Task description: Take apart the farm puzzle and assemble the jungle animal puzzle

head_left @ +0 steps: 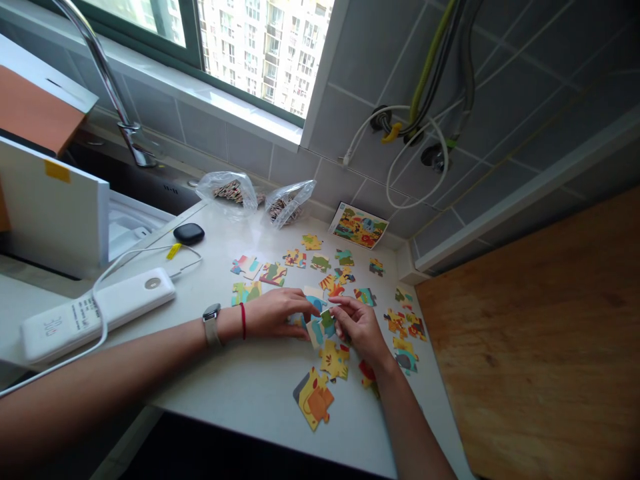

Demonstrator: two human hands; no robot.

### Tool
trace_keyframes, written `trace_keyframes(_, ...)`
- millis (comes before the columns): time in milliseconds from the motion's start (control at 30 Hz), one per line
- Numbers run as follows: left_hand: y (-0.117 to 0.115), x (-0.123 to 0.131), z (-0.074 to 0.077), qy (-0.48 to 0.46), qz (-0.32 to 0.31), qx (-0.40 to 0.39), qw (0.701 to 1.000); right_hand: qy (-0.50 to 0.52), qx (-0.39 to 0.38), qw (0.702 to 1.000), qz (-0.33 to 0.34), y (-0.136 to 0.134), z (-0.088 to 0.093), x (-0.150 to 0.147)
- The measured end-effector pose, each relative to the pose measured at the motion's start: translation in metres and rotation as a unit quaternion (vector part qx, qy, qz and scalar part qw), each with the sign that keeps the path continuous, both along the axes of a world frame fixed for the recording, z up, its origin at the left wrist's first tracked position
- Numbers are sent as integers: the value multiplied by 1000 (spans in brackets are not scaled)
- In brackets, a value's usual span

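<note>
Colourful jigsaw pieces lie scattered on a white countertop. My left hand, with a watch and a red string at the wrist, lies on the counter with its fingertips pressed on a blue piece. My right hand pinches a blue-and-green puzzle piece that touches the piece under my left hand. A joined orange-and-yellow section lies nearest me, with a yellow piece just above it. More loose pieces spread behind and to the right of my hands.
A puzzle reference picture leans on the tiled wall. Two clear bags of pieces lie at the back. A white power bank with cable and a black case sit left. A sink faucet stands far left; a wooden surface lies right.
</note>
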State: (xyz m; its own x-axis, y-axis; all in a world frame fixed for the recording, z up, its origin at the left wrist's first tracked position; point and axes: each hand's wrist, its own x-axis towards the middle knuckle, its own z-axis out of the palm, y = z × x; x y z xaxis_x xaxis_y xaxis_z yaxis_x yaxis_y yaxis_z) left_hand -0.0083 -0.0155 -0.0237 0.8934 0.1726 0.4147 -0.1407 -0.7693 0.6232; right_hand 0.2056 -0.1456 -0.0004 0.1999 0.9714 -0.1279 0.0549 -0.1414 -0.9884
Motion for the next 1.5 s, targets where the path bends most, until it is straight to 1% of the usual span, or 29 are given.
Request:
trace_keyframes(100,-4,0,-2,3,20,-11,1000,11,6,1000,0,0,0,0)
trace_keyframes(267,-5,-1,-5,-11,32,-10,999,23,1,1000,0,0,-4,3)
trace_keyframes(367,-4,-2,-2,-10,47,0,999,-6,3,1000,-8,-1,-4,7)
trace_keyframes(433,-2,-2,0,-10,46,8,999,-33,11,999,-26,-2,-2,11)
trace_keyframes(533,0,-2,1,-12,40,17,999,-51,35,994,-89,-1,1,22)
trace_keyframes(633,2,-2,-1,-7,48,36,998,-57,56,980,-184,1,-2,40)
trace_keyframes(700,3,-2,-2,3,50,46,998,-73,77,962,-251,3,-6,58)
trace_keyframes(767,3,-2,-1,12,49,52,997,-110,101,940,-308,3,-12,77)
trace_keyframes(833,3,-2,-1,19,47,59,997,-164,101,923,-333,1,-18,96)
trace_keyframes(933,2,-2,-1,18,45,62,997,-282,62,907,-307,-4,-27,115)
trace_keyframes(967,2,-1,-1,19,44,61,997,-331,53,894,-297,-5,-29,118)
trace_keyframes(1033,1,-2,-3,26,43,61,997,-422,48,859,-286,-6,-33,119)
trace_keyframes(1067,1,-2,-4,30,43,62,997,-453,52,844,-282,-5,-34,116)
trace_keyframes(1100,1,-2,-5,34,44,64,996,-471,58,836,-275,-3,-35,113)
trace_keyframes(1167,2,-3,-8,38,46,68,996,-479,71,839,-250,0,-36,103)
trace_keyframes(1333,4,-5,-11,55,52,66,995,-464,88,866,-163,7,-35,68)
trace_keyframes(1500,6,-5,-13,60,71,68,993,-475,94,870,-94,7,-32,40)
